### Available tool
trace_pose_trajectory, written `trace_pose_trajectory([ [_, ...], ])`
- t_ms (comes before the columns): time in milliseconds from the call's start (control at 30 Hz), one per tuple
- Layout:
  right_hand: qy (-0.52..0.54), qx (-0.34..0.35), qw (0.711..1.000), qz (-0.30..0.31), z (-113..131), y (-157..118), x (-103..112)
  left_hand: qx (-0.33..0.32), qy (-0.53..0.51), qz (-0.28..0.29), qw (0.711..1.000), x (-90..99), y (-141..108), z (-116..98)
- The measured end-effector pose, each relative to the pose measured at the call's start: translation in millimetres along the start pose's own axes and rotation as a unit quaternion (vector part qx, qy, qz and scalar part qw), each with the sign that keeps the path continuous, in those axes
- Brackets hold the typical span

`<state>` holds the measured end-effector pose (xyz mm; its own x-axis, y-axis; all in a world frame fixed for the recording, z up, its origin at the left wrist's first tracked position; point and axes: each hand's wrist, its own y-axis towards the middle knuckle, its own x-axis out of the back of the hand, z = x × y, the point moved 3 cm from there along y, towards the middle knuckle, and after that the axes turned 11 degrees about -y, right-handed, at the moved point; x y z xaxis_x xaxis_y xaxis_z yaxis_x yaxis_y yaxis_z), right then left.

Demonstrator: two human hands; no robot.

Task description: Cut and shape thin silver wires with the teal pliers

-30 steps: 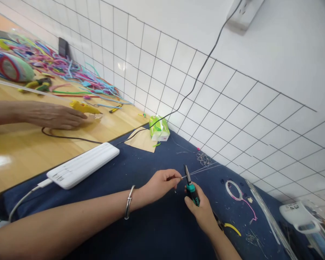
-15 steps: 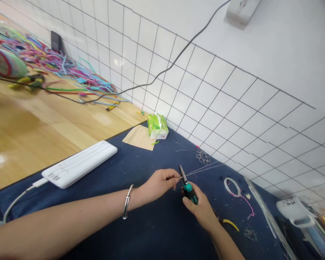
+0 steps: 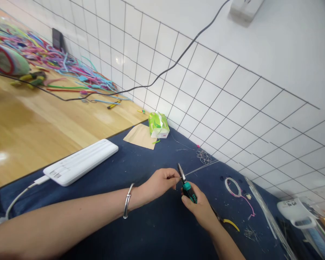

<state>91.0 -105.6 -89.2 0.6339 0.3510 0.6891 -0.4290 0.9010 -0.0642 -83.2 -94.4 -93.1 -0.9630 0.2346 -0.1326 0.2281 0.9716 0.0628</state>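
Thin silvery wires (image 3: pixel 202 167) run from my left fingertips past the plier jaws towards the wall. My left hand (image 3: pixel 162 180) pinches their near end between thumb and forefinger. In my right hand (image 3: pixel 199 204) is a pair of pliers (image 3: pixel 188 188) with teal and black handles, its dark jaws pointing up and away, right beside my left fingertips. The jaws lie across the wires; whether they clamp them I cannot tell. A coiled bundle of looped wire (image 3: pixel 203 156) lies beyond, near the wall.
A white power bank (image 3: pixel 81 162) with a cable lies left. Behind are a green tissue pack (image 3: pixel 159 125) and a beige cloth (image 3: pixel 141 136). To the right are a white ring (image 3: pixel 233 186), a yellow-handled tool (image 3: pixel 231 224), long wire strands (image 3: pixel 269 216) and a white container (image 3: pixel 296 213).
My hands and the pliers keep nearly the same place. The wires beyond the jaws, spread apart earlier, now lie closer together. The view has shifted slightly.
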Motion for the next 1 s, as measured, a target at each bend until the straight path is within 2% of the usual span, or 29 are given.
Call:
trace_pose_trajectory([
  [167,-0.036,0.011,0.999,-0.005,3,0,-3,0.002,0.015,-0.007,1.0,1.1,2,7],
  [433,-0.046,0.008,0.999,0.01,3,-1,-3,0.047,-0.054,0.007,0.997,-1.6,0,8],
  [767,-0.055,0.008,0.998,0.028,-1,0,-3,0.094,-0.092,0.005,0.991,-3.2,0,16],
  [900,-0.085,0.012,0.996,0.013,-1,-1,-3,0.08,-0.1,0.012,0.992,-3.7,0,12],
  [1000,-0.091,0.002,0.996,0.025,0,-3,-4,0.063,-0.092,0.019,0.994,-4.0,-1,10],
])
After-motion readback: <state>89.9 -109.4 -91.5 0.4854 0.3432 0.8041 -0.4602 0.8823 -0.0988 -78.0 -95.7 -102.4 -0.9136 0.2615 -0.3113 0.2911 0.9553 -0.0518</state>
